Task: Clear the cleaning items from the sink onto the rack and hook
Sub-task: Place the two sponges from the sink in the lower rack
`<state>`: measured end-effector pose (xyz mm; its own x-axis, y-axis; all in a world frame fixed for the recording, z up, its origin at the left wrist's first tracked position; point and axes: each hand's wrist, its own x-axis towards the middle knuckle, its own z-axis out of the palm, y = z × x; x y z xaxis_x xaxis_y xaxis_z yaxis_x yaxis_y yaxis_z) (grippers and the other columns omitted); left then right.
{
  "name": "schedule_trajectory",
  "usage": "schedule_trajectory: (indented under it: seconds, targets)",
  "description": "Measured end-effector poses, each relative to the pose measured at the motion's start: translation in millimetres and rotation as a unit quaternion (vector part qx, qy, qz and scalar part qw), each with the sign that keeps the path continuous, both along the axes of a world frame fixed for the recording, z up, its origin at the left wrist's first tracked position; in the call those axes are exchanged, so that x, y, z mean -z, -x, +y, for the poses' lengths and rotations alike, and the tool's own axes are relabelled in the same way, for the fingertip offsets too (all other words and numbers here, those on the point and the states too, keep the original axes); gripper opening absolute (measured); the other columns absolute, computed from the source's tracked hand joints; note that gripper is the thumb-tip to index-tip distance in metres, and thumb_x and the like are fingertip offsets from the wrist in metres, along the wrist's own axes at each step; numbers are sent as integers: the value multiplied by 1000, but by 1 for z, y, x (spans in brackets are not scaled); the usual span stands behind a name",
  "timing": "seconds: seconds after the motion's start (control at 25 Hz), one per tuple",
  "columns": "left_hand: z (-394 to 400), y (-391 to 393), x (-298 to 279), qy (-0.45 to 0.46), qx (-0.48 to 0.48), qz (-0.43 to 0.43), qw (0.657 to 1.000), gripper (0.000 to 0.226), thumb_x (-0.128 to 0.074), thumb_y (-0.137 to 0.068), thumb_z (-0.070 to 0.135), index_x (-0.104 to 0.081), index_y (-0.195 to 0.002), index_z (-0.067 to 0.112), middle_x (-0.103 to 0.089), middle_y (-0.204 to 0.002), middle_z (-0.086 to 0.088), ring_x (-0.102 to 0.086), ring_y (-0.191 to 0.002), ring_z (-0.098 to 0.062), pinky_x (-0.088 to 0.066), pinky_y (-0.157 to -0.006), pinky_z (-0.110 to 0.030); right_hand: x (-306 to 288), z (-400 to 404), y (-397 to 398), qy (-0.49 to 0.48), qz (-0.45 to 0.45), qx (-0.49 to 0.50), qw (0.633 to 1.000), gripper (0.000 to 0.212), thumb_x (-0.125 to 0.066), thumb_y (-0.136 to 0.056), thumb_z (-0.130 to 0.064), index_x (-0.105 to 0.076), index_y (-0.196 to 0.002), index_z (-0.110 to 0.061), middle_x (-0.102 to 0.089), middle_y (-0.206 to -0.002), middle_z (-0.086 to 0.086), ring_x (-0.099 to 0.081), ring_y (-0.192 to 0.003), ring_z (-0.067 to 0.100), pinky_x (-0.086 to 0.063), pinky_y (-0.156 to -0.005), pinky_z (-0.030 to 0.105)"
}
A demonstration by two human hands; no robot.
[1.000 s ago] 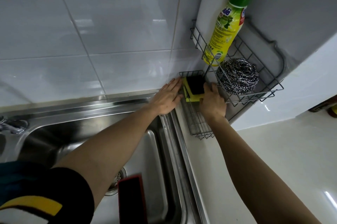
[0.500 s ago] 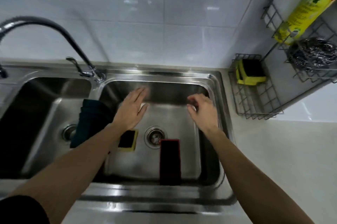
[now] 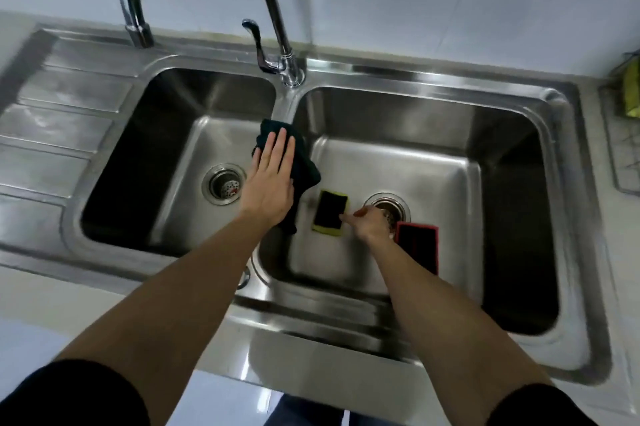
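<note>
A dark green cloth (image 3: 304, 165) hangs over the divider between the two basins of the steel sink (image 3: 450, 79). My left hand (image 3: 272, 179) lies flat on it, fingers spread. A yellow sponge with a black pad (image 3: 329, 213) rests on the floor of the right basin beside the drain. My right hand (image 3: 369, 221) reaches down there, its fingertips touching the sponge's right edge, not closed around it. A red-edged black sponge (image 3: 418, 245) leans just right of that hand. At the far right edge, the wire rack (image 3: 620, 162) holds another yellow sponge (image 3: 632, 89).
A tall curved faucet (image 3: 273, 9) with its lever stands behind the divider. The left basin has a drain strainer (image 3: 224, 184) and a ribbed drainboard (image 3: 52, 134) at far left. White tiled wall behind, pale counter at right.
Both hands left the rack, where the yellow sponge stays, and came down into the sink. The left now rests on the cloth; the right has reached the second yellow sponge. The view swung left.
</note>
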<state>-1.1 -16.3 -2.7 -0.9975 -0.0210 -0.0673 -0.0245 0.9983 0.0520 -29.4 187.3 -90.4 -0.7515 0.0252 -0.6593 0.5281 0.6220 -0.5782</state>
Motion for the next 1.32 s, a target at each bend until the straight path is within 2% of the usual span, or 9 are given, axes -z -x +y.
schedule_trajectory:
  seconds: [0.08,0.24,0.44,0.6,0.68,0.84,0.96,1.04,1.32]
  targets:
    - [1,0,2,-4,-2,11,1000,71,-36,-93,21,0,-153,9,3,-162,-10,5,-149,-26,-8,-122,-44,16,-14,-4,-7,-26,33,999,42,-77,-75,-42,-54,-68,-8,-52,-61,6,-57,-67,26,-41,-64,32]
    - [-2,1,7,4,-2,18,1000,75,-39,-91,18,2,-152,9,5,-162,-9,7,-149,-25,-8,-122,-44,44,-27,-6,-22,-50,92,994,59,-84,-58,-49,-66,-88,-1,-69,-84,17,-70,-80,33,-59,-73,43]
    - [-3,3,7,-4,-1,14,1000,77,-41,-89,17,2,-153,10,5,-162,-9,8,-149,-25,-7,-122,-44,44,-32,-5,19,-47,122,991,35,-87,-64,-31,-58,-58,-12,-65,-77,14,-61,-72,25,-56,-75,42]
    - [-3,4,4,-5,-1,11,1000,78,-42,-89,20,2,-153,10,5,-162,-9,8,-149,-25,-8,-122,-44,33,-27,-6,104,-15,192,976,32,-84,-70,-15,-53,-64,-22,-63,-86,7,-58,-84,22,-49,-81,35]
    - [-3,3,3,-2,-2,8,1000,77,-42,-90,21,2,-152,10,5,-162,-9,7,-149,-25,-8,-122,-44,25,-19,-6,134,8,200,970,31,-81,-73,-8,-53,-66,-21,-61,-80,4,-58,-87,23,-47,-81,35]
    - [-4,4,2,-9,4,4,1000,72,-39,-93,22,-1,-153,9,1,-162,-9,6,-149,-26,-8,-121,-45,-7,9,-2,213,21,242,946,29,-74,-79,1,-53,-73,-17,-62,-85,7,-64,-93,34,-54,-88,52]
    - [0,7,-3,-36,-2,8,999,68,-40,-96,25,-7,-153,8,-4,-162,-11,2,-149,-26,-6,-122,-46,-49,44,4,237,76,266,931,26,-72,-81,1,-52,-76,-16,-61,-82,4,-65,-79,24,-62,-65,31]
    - [11,13,-9,-52,-9,15,998,67,-39,-97,28,-9,-152,8,-6,-162,-11,1,-149,-25,-4,-122,-44,-80,70,9,263,114,294,912,26,-70,-82,3,-52,-78,-15,-60,-79,5,-63,-69,18,-58,-52,20]
    - [161,83,-65,-160,132,28,978,64,-38,-99,31,-10,-152,8,-7,-162,-9,-2,-150,-22,-4,-122,-39,-197,207,38,261,268,361,855,18,-70,-82,-1,-59,-80,-14,-65,-78,4,-67,-75,20,-58,-74,35]
